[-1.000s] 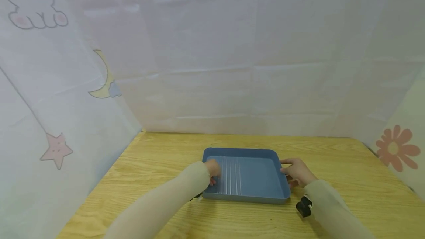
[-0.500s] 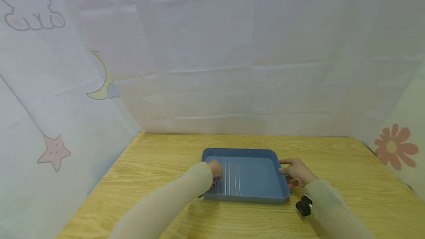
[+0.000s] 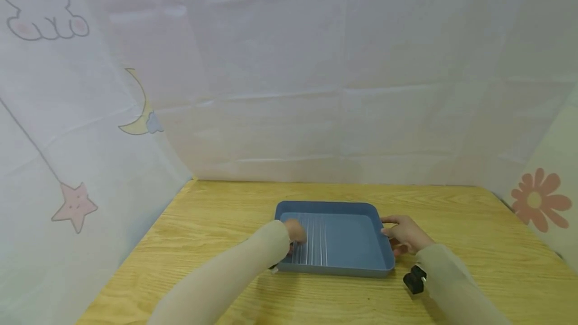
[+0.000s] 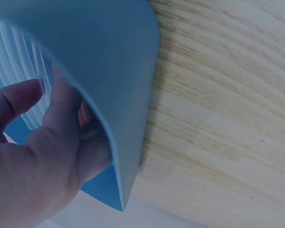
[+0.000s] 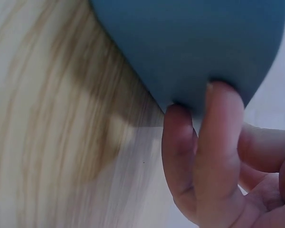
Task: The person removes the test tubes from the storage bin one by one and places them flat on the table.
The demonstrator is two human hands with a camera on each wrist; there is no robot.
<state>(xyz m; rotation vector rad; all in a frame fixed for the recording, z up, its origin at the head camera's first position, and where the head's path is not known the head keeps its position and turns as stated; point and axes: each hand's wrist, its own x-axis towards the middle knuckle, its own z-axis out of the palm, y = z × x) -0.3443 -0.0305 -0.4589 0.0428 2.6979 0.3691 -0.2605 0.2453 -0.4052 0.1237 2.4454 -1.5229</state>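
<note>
A shallow blue tray (image 3: 356,239) lies on the wooden table. Several clear, thin rod-like strips (image 3: 316,239) lie side by side across its left part. My left hand (image 3: 295,230) reaches inside the tray's left end. In the left wrist view, the thumb and forefinger of the left hand (image 4: 52,137) pinch the edge of one clear strip (image 4: 42,71); its far end is hidden. My right hand (image 3: 406,234) is at the tray's right side. Seen from the right wrist, fingertips (image 5: 223,99) of the right hand press on the outer wall of the tray (image 5: 194,52).
The wood-grain table (image 3: 217,209) extends around the tray. Behind it hangs a pale sheet (image 3: 289,89), with printed side walls at left and right. A black wrist device (image 3: 414,280) sits below the right sleeve.
My left hand has shifted slightly to the right within the tray, along the clear strips. The right hand stays at the tray's right side, and the tray has hardly moved.
</note>
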